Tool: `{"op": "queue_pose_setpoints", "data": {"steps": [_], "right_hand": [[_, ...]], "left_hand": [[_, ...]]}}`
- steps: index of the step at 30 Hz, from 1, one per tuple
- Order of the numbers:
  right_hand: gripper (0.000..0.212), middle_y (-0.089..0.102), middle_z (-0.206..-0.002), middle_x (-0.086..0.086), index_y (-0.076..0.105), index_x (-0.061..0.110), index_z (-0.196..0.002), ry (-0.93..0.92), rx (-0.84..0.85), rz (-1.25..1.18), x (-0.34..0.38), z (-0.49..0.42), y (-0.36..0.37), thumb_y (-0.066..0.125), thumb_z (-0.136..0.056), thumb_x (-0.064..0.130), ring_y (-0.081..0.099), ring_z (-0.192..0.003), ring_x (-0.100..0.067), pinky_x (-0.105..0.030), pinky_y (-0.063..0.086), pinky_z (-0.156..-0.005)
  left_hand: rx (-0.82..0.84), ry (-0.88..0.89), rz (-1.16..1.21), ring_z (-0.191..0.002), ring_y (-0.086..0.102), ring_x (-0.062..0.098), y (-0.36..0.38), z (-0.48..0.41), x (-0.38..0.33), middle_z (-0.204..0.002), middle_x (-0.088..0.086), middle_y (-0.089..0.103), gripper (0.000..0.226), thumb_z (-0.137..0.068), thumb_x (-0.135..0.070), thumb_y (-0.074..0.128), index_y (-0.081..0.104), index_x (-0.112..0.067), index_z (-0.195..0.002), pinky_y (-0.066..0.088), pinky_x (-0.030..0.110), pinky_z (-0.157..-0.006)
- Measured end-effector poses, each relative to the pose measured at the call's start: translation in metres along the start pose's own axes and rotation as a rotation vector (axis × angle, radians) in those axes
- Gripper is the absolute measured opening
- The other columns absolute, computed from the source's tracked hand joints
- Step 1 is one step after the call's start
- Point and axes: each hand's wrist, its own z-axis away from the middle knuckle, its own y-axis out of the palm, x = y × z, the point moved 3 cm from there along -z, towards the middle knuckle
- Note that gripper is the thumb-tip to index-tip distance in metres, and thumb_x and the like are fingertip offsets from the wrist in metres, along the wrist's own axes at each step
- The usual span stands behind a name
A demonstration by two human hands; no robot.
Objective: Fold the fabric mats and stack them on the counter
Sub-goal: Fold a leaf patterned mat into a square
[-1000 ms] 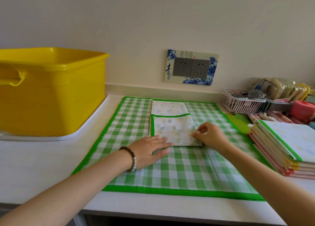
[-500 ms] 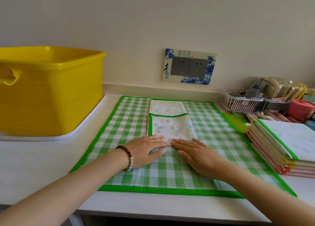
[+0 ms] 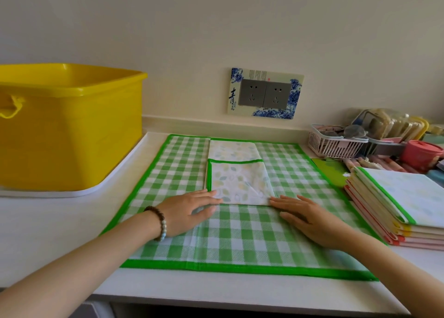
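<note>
On the white counter (image 3: pixel 48 233), I lay my left hand (image 3: pixel 189 212) and right hand (image 3: pixel 310 221) flat, fingers straight, on the green checked mat (image 3: pixel 240 241), fingertips touching the near corners of the folded leaf-print mat (image 3: pixel 240 183) lying on it; a stack of folded mats (image 3: pixel 396 197) sits at right, a yellow tub (image 3: pixel 67 130) at left

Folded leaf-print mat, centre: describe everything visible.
The leaf-print mat is white fabric with pale green and yellow leaves and green binding, folded to a narrow strip with a doubled near half. It lies flat on the green checked mat. The left hand and right hand, fingers straight, touch its near corners.
</note>
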Motion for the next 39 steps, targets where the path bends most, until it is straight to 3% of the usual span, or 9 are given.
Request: {"op": "queue_pose_setpoints", "data": {"steps": [4, 9, 13, 21, 24, 27, 34, 37, 39], "right_hand": [[0.043, 0.046, -0.139, 0.019, 0.047, 0.036, -0.133, -0.024, -0.193, 0.147, 0.009, -0.014, -0.015, 0.048, -0.092, 0.046, 0.040, -0.130, -0.001, -0.021, 0.027, -0.110], [0.044, 0.052, -0.135, 0.017, 0.048, 0.037, -0.133, -0.063, -0.119, 0.261, 0.025, -0.034, -0.018, 0.051, -0.091, 0.048, 0.052, -0.121, -0.005, -0.020, 0.039, -0.098], [0.037, 0.056, -0.132, 0.014, 0.052, 0.033, -0.132, -0.086, -0.097, 0.327, 0.033, -0.041, -0.019, 0.049, -0.095, 0.035, 0.056, -0.115, -0.007, -0.018, 0.040, -0.092], [0.032, 0.067, -0.119, 0.004, 0.057, 0.024, -0.129, -0.177, -0.223, 0.295, 0.030, -0.023, -0.015, 0.045, -0.099, 0.024, 0.067, -0.101, -0.018, -0.029, 0.052, -0.084], [0.029, 0.072, -0.107, 0.004, 0.064, 0.022, -0.121, -0.295, -0.295, 0.250, 0.043, 0.005, -0.018, 0.051, -0.094, 0.022, 0.071, -0.087, -0.017, -0.034, 0.059, -0.070], [0.032, 0.074, -0.096, 0.008, 0.065, 0.023, -0.117, -0.375, -0.299, 0.221, 0.062, 0.034, -0.020, 0.044, -0.094, 0.030, 0.071, -0.076, -0.008, -0.026, 0.057, -0.059], [0.036, 0.064, -0.119, 0.017, 0.062, 0.024, -0.122, -0.452, -0.397, 0.191, 0.064, 0.058, -0.023, 0.060, -0.089, 0.038, 0.062, -0.105, 0.001, -0.021, 0.054, -0.083], [0.053, 0.052, -0.135, 0.019, 0.049, 0.034, -0.134, -0.325, -0.269, 0.256, 0.052, 0.048, -0.022, 0.057, -0.085, 0.052, 0.050, -0.123, 0.000, -0.024, 0.047, -0.098], [0.059, 0.036, -0.146, 0.022, 0.037, 0.041, -0.139, -0.238, -0.154, 0.270, 0.048, 0.036, -0.019, 0.055, -0.083, 0.044, 0.034, -0.134, 0.003, -0.023, 0.034, -0.109]], "left_hand": [[-0.027, -0.039, -0.023, -0.138, 0.020, -0.002, -0.002, -0.002, -0.001, -0.151, -0.022, 0.022, 0.046, -0.095, -0.054, 0.029, 0.032, -0.043, -0.140, 0.022, 0.026, -0.114], [-0.045, -0.126, 0.042, -0.129, 0.037, 0.006, -0.010, -0.011, -0.001, -0.145, -0.013, 0.036, 0.054, -0.092, -0.056, 0.038, 0.035, -0.034, -0.141, 0.034, 0.029, -0.107], [-0.083, -0.132, 0.170, -0.127, 0.042, 0.006, -0.015, -0.015, -0.002, -0.137, -0.013, 0.047, 0.051, -0.093, -0.047, 0.046, 0.040, -0.027, -0.139, 0.037, 0.029, -0.107], [-0.063, -0.053, -0.022, -0.140, 0.019, 0.003, -0.013, -0.003, -0.008, -0.150, -0.017, 0.027, 0.056, -0.090, -0.050, 0.050, 0.033, -0.038, -0.142, 0.017, 0.026, -0.116], [-0.091, 0.039, -0.090, -0.139, 0.015, -0.003, -0.017, 0.003, -0.014, -0.150, -0.019, 0.025, 0.055, -0.094, -0.027, 0.054, 0.032, -0.036, -0.143, 0.010, 0.013, -0.109], [-0.073, 0.071, -0.156, -0.141, 0.012, 0.000, -0.017, 0.003, -0.018, -0.153, -0.016, 0.019, 0.085, -0.081, 0.021, 0.037, 0.026, -0.035, -0.145, 0.004, 0.005, -0.104], [-0.038, 0.126, -0.226, -0.139, 0.004, -0.002, -0.003, 0.012, -0.023, -0.149, -0.026, 0.006, 0.103, -0.074, 0.031, 0.025, 0.006, -0.043, -0.143, -0.002, 0.009, -0.106], [-0.009, 0.128, -0.210, -0.142, 0.004, -0.001, -0.004, 0.020, -0.029, -0.152, -0.024, 0.008, 0.109, -0.069, 0.032, 0.026, 0.009, -0.047, -0.142, 0.005, 0.012, -0.110], [0.017, 0.137, -0.213, -0.142, 0.004, 0.000, -0.004, 0.024, -0.033, -0.153, -0.025, 0.008, 0.110, -0.069, 0.032, 0.027, 0.009, -0.049, -0.142, 0.010, 0.015, -0.112]]}}
